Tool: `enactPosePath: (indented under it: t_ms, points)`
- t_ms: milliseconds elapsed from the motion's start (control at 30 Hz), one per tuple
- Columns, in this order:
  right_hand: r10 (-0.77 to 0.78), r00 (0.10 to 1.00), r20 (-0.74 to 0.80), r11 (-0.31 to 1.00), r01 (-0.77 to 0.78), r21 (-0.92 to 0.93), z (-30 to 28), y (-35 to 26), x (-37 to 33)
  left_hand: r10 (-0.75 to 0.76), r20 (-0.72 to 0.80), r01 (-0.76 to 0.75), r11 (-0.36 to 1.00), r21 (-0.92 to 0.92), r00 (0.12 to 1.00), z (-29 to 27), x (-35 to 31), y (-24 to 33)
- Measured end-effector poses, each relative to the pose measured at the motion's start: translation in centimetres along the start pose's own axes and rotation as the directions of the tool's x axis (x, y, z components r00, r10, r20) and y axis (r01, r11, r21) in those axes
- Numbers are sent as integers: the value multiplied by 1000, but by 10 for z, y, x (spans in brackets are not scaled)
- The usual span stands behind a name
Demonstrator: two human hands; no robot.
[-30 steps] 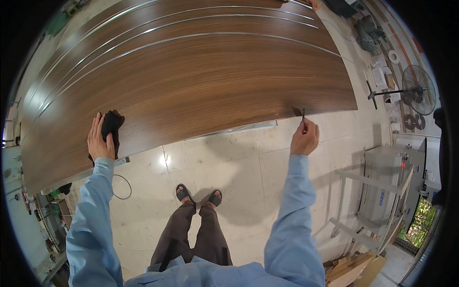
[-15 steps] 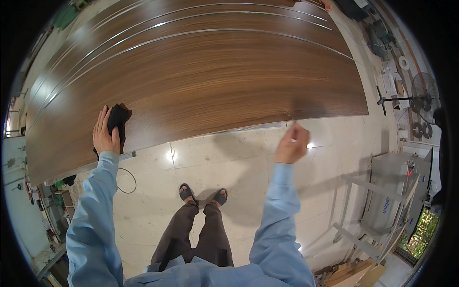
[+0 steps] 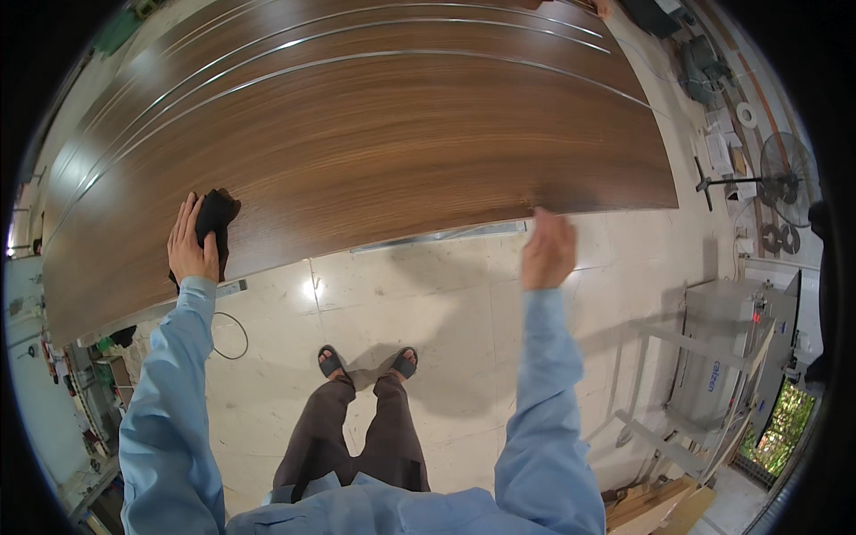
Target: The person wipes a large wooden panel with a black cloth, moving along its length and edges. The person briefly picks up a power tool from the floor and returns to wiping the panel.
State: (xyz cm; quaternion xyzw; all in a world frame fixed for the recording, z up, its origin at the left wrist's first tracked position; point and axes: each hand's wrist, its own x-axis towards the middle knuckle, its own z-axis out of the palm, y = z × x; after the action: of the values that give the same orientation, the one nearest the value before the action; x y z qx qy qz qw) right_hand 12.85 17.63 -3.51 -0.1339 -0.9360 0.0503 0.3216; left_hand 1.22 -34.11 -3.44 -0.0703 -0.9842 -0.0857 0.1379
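Note:
A large brown wood-grain panel [image 3: 383, 169] lies before me. On its left front part, my left hand [image 3: 190, 241] rests with a crumpled black cloth [image 3: 214, 218] between thumb and fingers, pressed to the surface. My right hand [image 3: 549, 252] is at the panel's front edge, right of the middle. It is smeared by motion, with its fingers drawn together; anything in them is too small or blurred to make out. Just beyond the fingertips, a few tiny pale specks [image 3: 527, 203] show on the panel.
Thin metal strips [image 3: 392, 53] run along the panel's far part. Another person's hand [image 3: 603, 8] shows at the far edge. A standing fan [image 3: 785, 178] and a grey cabinet [image 3: 727, 357] with a metal frame are at right. Wooden boards [image 3: 651, 504] lie lower right.
My right hand has moved slightly up toward the panel's edge. My left hand stays on the cloth. The whole view has shifted a little.

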Motion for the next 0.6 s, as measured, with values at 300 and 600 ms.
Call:
enactPosePath:
  t_ms: [300,600]
  points:
    - [1,1000,29,979,-7,206,1,-58,-22,-32,28,32,999,-19,999,-3,1,4]
    - [-37,995,94,962,10,273,-12,-132,-41,-8,18,8,1000,3,1000,0,1,4]
